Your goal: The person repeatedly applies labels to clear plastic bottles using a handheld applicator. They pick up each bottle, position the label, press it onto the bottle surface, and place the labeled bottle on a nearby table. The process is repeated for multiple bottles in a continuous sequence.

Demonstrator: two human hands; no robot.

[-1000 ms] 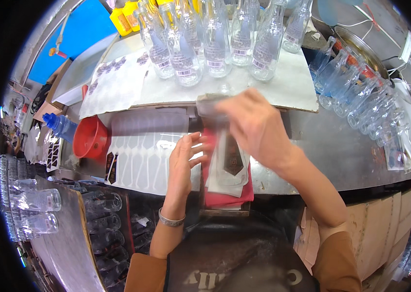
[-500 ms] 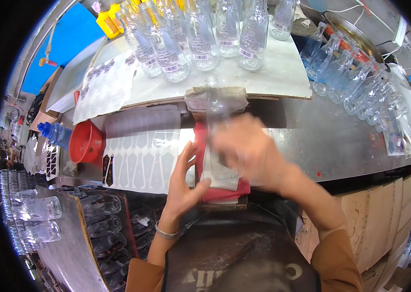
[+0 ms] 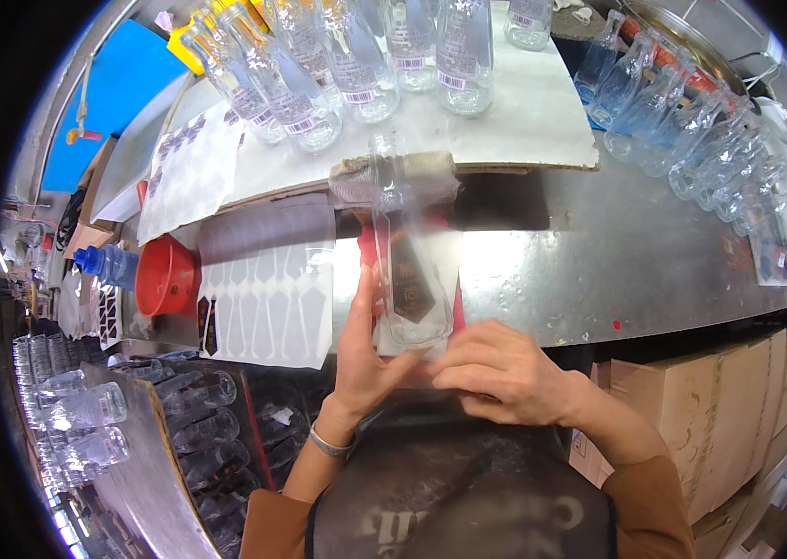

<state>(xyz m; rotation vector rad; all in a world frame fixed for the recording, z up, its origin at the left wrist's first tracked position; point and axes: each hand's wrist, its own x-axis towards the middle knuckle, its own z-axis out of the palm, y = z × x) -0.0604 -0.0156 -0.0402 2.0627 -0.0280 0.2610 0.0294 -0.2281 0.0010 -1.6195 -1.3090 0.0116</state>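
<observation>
A clear glass bottle (image 3: 373,321) lies on its back in front of me, its base toward me and its neck on a pale cloth roll (image 3: 347,186). A dark, pointed decal (image 3: 415,287) shows on its body. White sheet and red cloth lie beneath it. My left hand (image 3: 363,359) is along the bottle's left side, fingers stretched out and thumb reaching toward the base. Just right of the base is my right hand (image 3: 505,373), its fingers curled together. What those fingers pinch, if anything, is hidden and slightly blurred.
Several labelled bottles (image 3: 361,84) stand on the white board (image 3: 524,121) ahead. More clear bottles (image 3: 682,130) line the right. A decal sheet (image 3: 268,307), red bowl (image 3: 166,279) and blue-capped bottle (image 3: 109,265) lie left. Cardboard boxes (image 3: 692,401) stand below right; crated bottles (image 3: 203,429) lower left.
My right hand has moved from over the bottle's body down to its base end. That uncovers the dark decal. My left hand stays at the bottle's left side. The whole view has shifted slightly.
</observation>
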